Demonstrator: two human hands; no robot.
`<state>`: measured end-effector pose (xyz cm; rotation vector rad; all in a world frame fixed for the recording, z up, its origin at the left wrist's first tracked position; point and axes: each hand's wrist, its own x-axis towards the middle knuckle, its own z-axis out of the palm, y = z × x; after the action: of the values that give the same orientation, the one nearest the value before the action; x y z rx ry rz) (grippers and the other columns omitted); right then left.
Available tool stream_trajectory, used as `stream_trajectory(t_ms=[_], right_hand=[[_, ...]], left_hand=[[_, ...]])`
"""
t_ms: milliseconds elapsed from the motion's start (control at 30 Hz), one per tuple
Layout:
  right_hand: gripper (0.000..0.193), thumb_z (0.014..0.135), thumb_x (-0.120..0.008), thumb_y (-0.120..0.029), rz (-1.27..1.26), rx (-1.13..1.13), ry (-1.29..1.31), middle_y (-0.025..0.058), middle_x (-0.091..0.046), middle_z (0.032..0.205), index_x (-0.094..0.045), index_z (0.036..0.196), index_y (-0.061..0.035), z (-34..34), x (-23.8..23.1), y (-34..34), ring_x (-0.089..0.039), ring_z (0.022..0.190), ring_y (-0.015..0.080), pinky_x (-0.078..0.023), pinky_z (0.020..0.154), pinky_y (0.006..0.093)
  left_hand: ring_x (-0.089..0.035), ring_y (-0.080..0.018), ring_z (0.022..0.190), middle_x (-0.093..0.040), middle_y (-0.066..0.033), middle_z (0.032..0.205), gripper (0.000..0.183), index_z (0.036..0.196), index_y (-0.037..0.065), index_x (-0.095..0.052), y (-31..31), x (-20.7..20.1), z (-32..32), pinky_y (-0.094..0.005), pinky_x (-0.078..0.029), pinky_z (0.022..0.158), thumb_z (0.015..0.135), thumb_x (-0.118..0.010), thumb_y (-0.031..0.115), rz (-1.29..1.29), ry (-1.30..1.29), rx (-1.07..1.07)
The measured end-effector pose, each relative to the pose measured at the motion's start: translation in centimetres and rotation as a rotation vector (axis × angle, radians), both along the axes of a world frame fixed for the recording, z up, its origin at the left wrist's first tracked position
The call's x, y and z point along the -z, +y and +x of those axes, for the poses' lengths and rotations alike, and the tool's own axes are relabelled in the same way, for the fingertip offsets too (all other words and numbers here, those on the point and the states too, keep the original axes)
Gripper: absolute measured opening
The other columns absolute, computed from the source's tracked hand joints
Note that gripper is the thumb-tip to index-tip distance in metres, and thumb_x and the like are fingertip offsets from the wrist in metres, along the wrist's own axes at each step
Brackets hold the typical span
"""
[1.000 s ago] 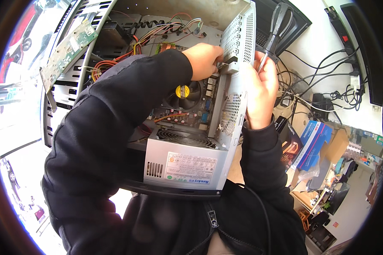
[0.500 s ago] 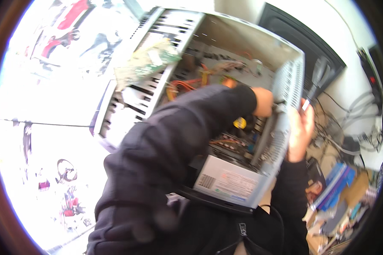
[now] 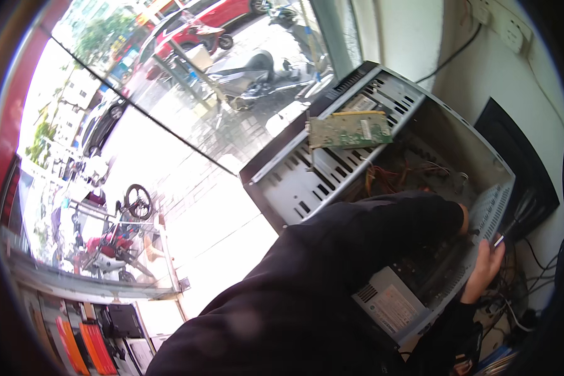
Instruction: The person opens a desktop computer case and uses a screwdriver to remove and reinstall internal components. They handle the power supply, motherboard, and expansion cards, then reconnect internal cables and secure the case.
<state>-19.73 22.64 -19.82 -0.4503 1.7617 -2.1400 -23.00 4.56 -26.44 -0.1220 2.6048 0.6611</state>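
Observation:
A computer case [image 3: 457,125], grey metal with its side open, lies tilted before me. My left arm reaches across it, and only a sliver of my left hand [image 3: 464,219] shows past the dark sleeve, inside the case by the perforated rear panel [image 3: 492,210]. The sleeve hides its fingers. Outside that panel, my right hand [image 3: 484,269] is closed round what looks like a screwdriver [image 3: 521,212], its handle pointing up and away. A dusty green circuit board [image 3: 351,130] rests on the slotted drive-bay frame. The labelled power supply [image 3: 391,304] sits at the near end.
Behind the case a black panel [image 3: 514,156] leans on the white wall. Loose cables [image 3: 539,276] tangle at the right. Wall sockets [image 3: 514,37] are at top right. Left, beyond glass, are motorbikes [image 3: 250,75] and a red car; orange-striped items [image 3: 88,344] stand lower left.
My view has swung left, so the case appears farther right and lower. My left hand stays inside the case by the rear panel; my right hand still grips the screwdriver.

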Motion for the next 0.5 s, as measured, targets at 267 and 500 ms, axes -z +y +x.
stream_trajectory(t_ms=[267, 500], right_hand=[[0.051, 0.100, -0.061, -0.020, 0.084, 0.049, 0.024, 0.0159, -0.059, 0.129, -0.046, 0.144, 0.0013, -2.9, 3.0, 0.8, -0.058, 0.113, 0.0218, -0.047, 0.095, 0.0326], [0.053, 0.100, -0.061, -0.027, 0.170, 0.024, 0.264, 0.0178, -0.058, 0.133, -0.047, 0.144, -0.0017, -4.4, 6.2, 1.8, -0.058, 0.118, 0.0262, -0.046, 0.098, 0.0355]], left_hand=[[-0.072, -0.0340, 0.094, -0.075, -0.0176, 0.099, 0.027, 0.095, 0.008, -0.079, 0.0, 0.2, -0.1, -0.0415, -0.057, 0.082, 0.080, -0.068, 0.029, 0.054, 0.068, -0.008], [-0.072, -0.0337, 0.093, -0.075, -0.0170, 0.098, 0.024, 0.095, 0.007, -0.078, 0.1, 0.1, -0.1, -0.0412, -0.057, 0.081, 0.083, -0.068, 0.025, 0.050, 0.094, -0.020]])
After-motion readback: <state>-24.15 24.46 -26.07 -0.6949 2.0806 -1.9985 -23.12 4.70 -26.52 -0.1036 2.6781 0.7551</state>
